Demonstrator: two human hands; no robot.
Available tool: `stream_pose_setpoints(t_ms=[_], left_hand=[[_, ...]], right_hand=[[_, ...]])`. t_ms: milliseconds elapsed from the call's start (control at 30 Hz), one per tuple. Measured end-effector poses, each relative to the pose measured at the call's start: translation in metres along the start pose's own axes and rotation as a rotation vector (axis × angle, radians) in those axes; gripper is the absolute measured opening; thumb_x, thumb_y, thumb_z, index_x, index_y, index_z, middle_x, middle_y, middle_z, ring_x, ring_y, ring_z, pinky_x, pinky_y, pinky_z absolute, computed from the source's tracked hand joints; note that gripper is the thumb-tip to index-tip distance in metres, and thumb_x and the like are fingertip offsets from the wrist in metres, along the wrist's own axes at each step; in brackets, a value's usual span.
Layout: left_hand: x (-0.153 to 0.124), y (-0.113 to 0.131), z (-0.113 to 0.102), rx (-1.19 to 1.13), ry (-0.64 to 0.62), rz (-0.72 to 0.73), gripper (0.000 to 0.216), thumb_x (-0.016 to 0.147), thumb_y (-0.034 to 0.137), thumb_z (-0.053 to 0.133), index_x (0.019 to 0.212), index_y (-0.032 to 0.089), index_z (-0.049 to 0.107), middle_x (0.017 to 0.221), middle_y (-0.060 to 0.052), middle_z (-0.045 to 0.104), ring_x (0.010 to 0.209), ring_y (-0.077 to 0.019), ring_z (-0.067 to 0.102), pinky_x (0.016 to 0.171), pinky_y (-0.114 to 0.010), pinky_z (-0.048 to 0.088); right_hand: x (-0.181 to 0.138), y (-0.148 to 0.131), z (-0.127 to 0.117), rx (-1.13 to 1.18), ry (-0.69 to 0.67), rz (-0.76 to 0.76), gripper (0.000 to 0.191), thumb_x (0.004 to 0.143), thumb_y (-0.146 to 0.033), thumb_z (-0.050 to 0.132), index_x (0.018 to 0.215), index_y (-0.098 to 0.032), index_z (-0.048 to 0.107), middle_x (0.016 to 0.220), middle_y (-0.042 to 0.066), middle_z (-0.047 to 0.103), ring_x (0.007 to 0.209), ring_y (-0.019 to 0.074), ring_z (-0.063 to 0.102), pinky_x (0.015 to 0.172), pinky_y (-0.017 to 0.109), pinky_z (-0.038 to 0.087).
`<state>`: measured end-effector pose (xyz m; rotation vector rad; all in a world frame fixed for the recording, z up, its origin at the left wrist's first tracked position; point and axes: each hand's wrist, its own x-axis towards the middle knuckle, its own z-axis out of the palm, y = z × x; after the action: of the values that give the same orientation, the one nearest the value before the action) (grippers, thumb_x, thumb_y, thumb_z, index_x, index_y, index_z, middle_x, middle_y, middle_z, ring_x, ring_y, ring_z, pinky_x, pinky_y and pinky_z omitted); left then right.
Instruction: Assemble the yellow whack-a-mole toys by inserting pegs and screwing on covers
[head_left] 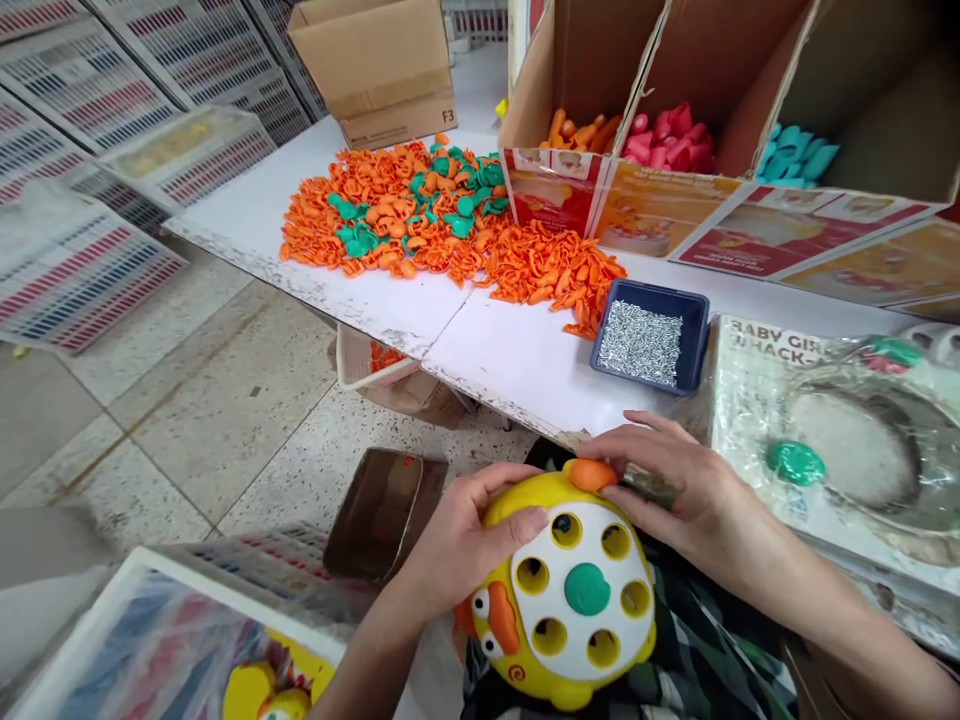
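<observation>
A speckled terrazzo floor (225, 420) stretches below a long white table (525, 370), with stacks of flat printed cards (82, 100) in red and blue stripes leaning at the far left. On the table stands a brown cardboard sorting box (720, 215) with printed panels, its compartments holding orange, pink and teal plastic pieces. Beside it lies a wide heap of small orange plastic pieces (390, 200), mixed with a patch of small teal plastic pieces (457, 190). To the right, near the table's edge, sits a dark blue plastic tray (652, 295) filled with tiny silver screws (640, 343). A boxed toy in clear plastic wrap (847, 450) lies further right.

Closest to the viewer, both hands hold a round yellow plastic toy (570, 590) up off the table, just below its edge. It has a white face, seven round holes and a green button (586, 588). The left hand (457, 545) curves around its side, fingers resting on top. The right hand (682, 490) grips its upper edge, fingers touching a small orange plastic piece (591, 475) seated at the toy's top.
</observation>
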<state>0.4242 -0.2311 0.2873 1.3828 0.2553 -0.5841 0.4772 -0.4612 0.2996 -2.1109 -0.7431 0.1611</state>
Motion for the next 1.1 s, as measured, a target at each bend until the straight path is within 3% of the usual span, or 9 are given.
stream_pose_setpoints(t_ms=[300,467,667,867,1100], left_hand=[[-0.004,-0.011,0.008,0.006,0.046,0.027,0.034,0.082,0.04,0.075,0.112,0.025,0.069,0.1,-0.005,0.074,0.084,-0.021,0.068,0.07,-0.026,0.053],[-0.008,-0.017,0.014,0.06,0.077,0.045,0.033,0.084,0.039,0.073,0.113,0.023,0.069,0.101,-0.005,0.074,0.088,-0.0226,0.068,0.071,-0.026,0.053],[-0.008,-0.016,0.018,0.081,0.094,0.061,0.032,0.084,0.04,0.072,0.113,0.026,0.07,0.102,-0.003,0.075,0.089,-0.0219,0.069,0.072,-0.025,0.054],[-0.006,-0.015,0.02,0.136,0.104,0.081,0.03,0.085,0.039,0.071,0.112,0.025,0.07,0.104,-0.003,0.074,0.091,-0.0217,0.069,0.075,-0.025,0.053],[0.0,-0.01,0.012,-0.031,-0.093,-0.05,0.028,0.084,0.034,0.069,0.107,0.022,0.06,0.097,-0.005,0.07,0.084,-0.0206,0.066,0.07,-0.028,0.051]], right_hand=[[-0.017,-0.002,0.006,-0.044,0.041,0.131,0.024,0.09,-0.017,0.061,0.112,-0.026,0.064,0.104,0.005,0.07,0.106,0.0244,0.063,0.09,0.038,0.051],[-0.022,-0.002,0.007,-0.03,-0.017,0.152,0.024,0.09,-0.013,0.06,0.11,-0.026,0.064,0.108,0.005,0.068,0.103,0.0235,0.062,0.088,0.037,0.05],[-0.023,-0.011,0.007,0.005,0.006,0.209,0.028,0.088,-0.006,0.059,0.109,-0.024,0.062,0.096,0.002,0.063,0.091,0.0191,0.058,0.082,0.033,0.047],[-0.025,-0.011,0.009,-0.048,-0.008,0.24,0.029,0.089,-0.007,0.061,0.112,-0.024,0.061,0.098,0.002,0.063,0.094,0.0198,0.057,0.086,0.036,0.045],[-0.022,-0.015,0.014,-0.056,-0.015,0.223,0.027,0.09,-0.006,0.061,0.11,-0.024,0.06,0.096,0.0,0.064,0.09,0.0183,0.056,0.082,0.035,0.044]])
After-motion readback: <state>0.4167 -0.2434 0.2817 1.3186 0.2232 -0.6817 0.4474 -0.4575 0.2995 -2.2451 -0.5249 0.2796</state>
